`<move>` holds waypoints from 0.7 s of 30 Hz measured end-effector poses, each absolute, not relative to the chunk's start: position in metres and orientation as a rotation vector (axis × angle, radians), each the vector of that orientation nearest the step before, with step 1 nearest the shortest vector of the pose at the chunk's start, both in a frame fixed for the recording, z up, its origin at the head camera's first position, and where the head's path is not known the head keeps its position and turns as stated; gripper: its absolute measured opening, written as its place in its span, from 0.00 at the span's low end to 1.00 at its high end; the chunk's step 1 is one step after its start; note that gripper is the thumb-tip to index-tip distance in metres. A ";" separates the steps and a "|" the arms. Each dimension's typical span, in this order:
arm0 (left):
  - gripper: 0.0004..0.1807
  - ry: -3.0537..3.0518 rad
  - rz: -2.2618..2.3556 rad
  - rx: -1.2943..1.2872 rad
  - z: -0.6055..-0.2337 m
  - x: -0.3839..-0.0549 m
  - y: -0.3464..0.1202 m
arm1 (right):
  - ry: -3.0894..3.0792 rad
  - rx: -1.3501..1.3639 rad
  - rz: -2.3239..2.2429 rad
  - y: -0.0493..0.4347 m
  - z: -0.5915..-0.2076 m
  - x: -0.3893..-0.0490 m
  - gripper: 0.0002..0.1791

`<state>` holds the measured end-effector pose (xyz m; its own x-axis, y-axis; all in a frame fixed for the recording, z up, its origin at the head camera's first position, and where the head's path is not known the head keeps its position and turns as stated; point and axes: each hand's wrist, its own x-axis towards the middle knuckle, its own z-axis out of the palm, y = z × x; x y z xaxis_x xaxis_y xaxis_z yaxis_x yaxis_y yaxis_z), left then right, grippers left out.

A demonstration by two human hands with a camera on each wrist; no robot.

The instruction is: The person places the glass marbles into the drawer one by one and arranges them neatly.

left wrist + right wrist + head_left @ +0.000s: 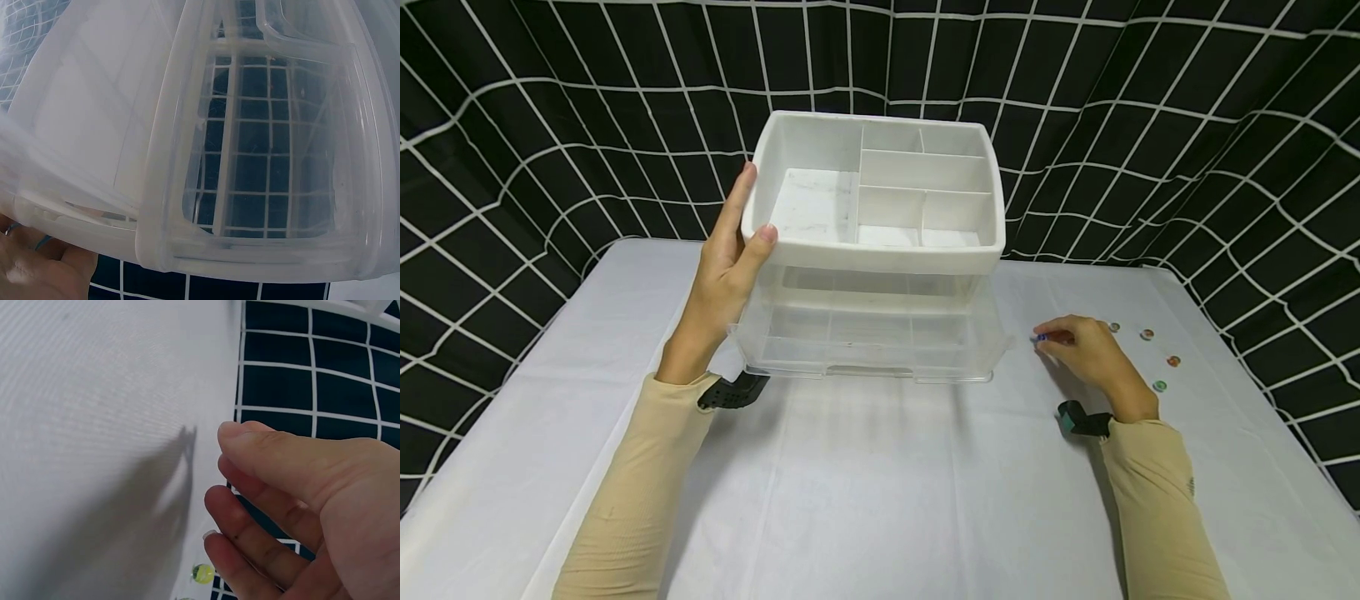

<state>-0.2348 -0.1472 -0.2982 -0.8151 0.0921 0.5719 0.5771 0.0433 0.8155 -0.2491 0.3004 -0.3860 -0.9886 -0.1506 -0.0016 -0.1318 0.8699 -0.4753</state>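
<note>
My left hand (718,279) grips the left side of a white desktop organizer (880,260), thumb on its top rim. Open compartments divide the organizer's top. Below them a clear drawer (872,354) is pulled out toward me; its dividers and front lip also fill the left wrist view. To the right, over the cloth, my right hand (1090,354) pinches a small blue marble (1041,337) between thumb and fingers. In the right wrist view, the thumb and curled fingers (231,503) show, but the blue marble is hidden.
Several small glass marbles, among them an orange one (1173,361) and a green one (1160,386), lie right of my right hand. A white cloth (865,500) covers the table. Black curtains with a white grid (647,108) stand around the back and sides.
</note>
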 end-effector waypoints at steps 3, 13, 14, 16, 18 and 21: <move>0.34 -1.964 -1.823 -0.677 -0.299 -0.235 -0.147 | 2.989 -0.254 -0.775 0.301 -0.383 -0.248 0.15; 0.35 -1.997 -1.795 -0.662 -0.298 -0.233 -0.148 | 2.997 -0.361 -0.850 0.297 -0.367 -0.244 0.16; 0.35 -1.999 -1.792 -0.661 -0.298 -0.234 -0.148 | 2.998 -0.361 -0.851 0.297 -0.366 -0.243 0.16; 0.35 -2.000 -1.789 -0.661 -0.298 -0.233 -0.148 | 3.005 -0.363 -0.854 0.295 -0.363 -0.242 0.16; 0.35 -1.997 -1.789 -0.665 -0.298 -0.233 -0.148 | 3.013 -0.364 -0.855 0.294 -0.361 -0.241 0.15; 0.35 -2.001 -1.785 -0.664 -0.298 -0.233 -0.148 | 3.027 -0.377 -0.861 0.291 -0.358 -0.240 0.15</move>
<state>-0.2331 -0.1480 -0.2982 -0.8174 0.0966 0.5678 0.5751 0.0828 0.8139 -0.2401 0.2911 -0.3584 -0.9714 -0.2196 0.0909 -0.2345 0.8242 -0.5155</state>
